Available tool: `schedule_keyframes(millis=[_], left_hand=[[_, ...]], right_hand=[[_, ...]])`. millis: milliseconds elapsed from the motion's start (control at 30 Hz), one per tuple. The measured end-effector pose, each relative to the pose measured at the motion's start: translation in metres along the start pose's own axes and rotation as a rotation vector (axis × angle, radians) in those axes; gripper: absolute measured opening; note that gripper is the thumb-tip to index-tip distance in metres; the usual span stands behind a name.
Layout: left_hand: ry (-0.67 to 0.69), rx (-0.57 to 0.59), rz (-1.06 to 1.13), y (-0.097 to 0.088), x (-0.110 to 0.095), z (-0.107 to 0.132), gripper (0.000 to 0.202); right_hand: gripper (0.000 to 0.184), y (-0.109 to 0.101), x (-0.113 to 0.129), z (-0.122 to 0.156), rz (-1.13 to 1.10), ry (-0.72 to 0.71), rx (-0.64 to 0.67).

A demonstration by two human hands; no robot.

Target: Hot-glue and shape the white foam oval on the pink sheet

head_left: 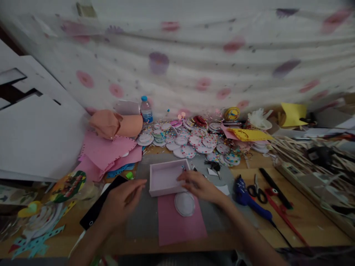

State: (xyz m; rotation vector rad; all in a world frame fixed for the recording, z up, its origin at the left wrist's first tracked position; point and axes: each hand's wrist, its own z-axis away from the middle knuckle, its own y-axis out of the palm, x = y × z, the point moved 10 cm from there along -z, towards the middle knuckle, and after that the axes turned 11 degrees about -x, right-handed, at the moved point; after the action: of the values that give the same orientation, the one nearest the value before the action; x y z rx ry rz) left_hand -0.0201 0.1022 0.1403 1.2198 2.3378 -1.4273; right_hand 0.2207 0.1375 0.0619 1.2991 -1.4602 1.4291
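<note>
A shallow pale pink box (163,177), open at the top, stands on a grey mat at the middle of the table. My right hand (198,184) reaches over its right wall, fingers bent and apart, fingertips inside; I make out nothing between them. Close to those fingertips, small coloured bits (183,167) show in the box. My left hand (122,201) hovers left of the box, fingers stretched out and holding nothing. In front of the box lies a pink sheet (180,232), with a round white disc (185,204) on it, below my right hand.
Behind the box spreads a pile of dotted round discs (194,140). To the right lie a blue glue gun (252,201) with its cord, scissors (257,190) and a black stick (276,188). A dark phone (95,210) and pink felt pieces (105,149) lie left. A bottle (146,110) stands behind.
</note>
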Motion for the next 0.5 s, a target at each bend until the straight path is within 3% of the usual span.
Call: schedule_keyframes(millis=[100, 167, 300, 500], left_hand=[[0.043, 0.083, -0.106, 0.025, 0.024, -0.026, 0.027], [0.084, 0.163, -0.178, 0.045, 0.045, -0.041, 0.030], [0.134, 0.332, -0.349, 0.077, 0.093, -0.069, 0.037], [0.174, 0.455, -0.461, 0.099, 0.130, -0.085, 0.050]], right_hand=[[0.021, -0.044, -0.035, -0.021, -0.255, 0.192, -0.257], [0.016, -0.062, -0.066, -0.033, -0.421, 0.348, -0.375], [0.010, -0.057, -0.106, -0.059, -0.724, 0.603, -0.402], [0.016, -0.055, -0.110, -0.095, -1.013, 0.769, -0.484]])
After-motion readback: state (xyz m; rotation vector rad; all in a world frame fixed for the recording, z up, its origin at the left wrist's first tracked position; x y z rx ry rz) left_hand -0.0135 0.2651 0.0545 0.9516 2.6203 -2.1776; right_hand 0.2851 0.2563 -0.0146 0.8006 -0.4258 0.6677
